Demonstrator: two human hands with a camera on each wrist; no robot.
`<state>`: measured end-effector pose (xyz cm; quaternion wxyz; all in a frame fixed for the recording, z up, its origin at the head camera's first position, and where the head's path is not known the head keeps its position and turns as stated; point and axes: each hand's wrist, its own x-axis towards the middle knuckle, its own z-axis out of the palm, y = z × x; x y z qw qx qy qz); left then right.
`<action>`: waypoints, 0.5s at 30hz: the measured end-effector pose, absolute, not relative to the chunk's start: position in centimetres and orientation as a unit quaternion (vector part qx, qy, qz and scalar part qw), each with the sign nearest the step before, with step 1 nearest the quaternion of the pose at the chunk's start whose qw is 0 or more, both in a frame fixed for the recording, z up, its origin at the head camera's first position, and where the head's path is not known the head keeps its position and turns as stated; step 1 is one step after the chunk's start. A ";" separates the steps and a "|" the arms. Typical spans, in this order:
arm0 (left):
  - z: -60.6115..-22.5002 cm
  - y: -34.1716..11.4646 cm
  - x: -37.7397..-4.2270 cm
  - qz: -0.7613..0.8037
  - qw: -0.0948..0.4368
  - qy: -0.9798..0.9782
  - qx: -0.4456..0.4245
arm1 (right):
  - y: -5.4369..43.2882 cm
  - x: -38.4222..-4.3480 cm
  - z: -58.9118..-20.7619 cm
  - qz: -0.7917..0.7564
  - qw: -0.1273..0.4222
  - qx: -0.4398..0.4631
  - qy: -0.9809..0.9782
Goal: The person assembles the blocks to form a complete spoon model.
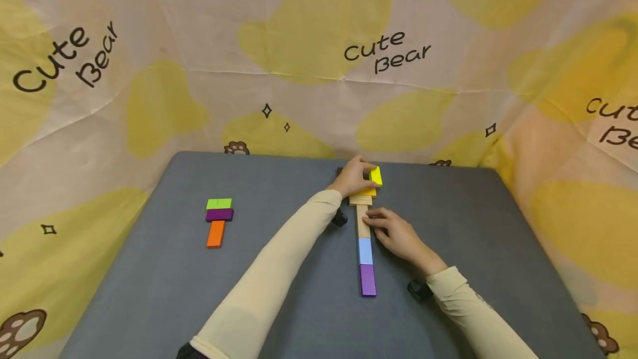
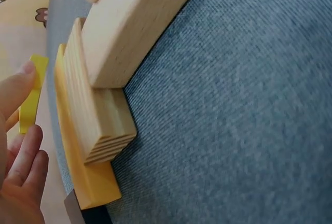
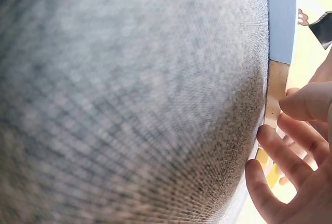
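Cream sleeves [image 1: 271, 267] come nearest, reaching from the near side over a grey table [image 1: 149, 287]. Between the forearms, a straight row of blocks runs from near to far: a purple block [image 1: 368, 280], a light blue block [image 1: 365, 251], then a plain wooden block [image 1: 363, 229]. Beyond it, a striped wooden piece [image 2: 101, 115] lies crosswise, and an amber block [image 2: 91, 180] also lies across at the far side. At this far end, the left hand [image 1: 351, 178] pinches a yellow block [image 1: 376, 177] between thumb and fingers; whether it touches the amber block, I cannot tell. The right hand [image 1: 396, 235], with fingers spread and slightly bent, touches the plain wooden block from the right. Well apart on the left, a lime-green piece [image 1: 219, 204], a dark purple block [image 1: 219, 215] and an orange block [image 1: 216, 235] lie together, the orange one nearest.
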<state>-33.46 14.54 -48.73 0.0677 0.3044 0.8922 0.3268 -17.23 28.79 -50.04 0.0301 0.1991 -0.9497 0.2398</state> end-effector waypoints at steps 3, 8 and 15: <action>-49.1 14.9 -33.7 0.329 0.062 0.893 0.301 | 28.8 -17.3 -50.0 0.240 0.029 0.198 -0.950; -49.4 15.3 -34.1 0.339 0.062 0.893 0.288 | 28.8 -17.4 -49.9 0.239 0.027 0.197 -0.950; -49.3 15.7 -34.1 0.342 0.073 0.891 0.288 | 28.8 -17.4 -50.1 0.236 0.026 0.196 -0.951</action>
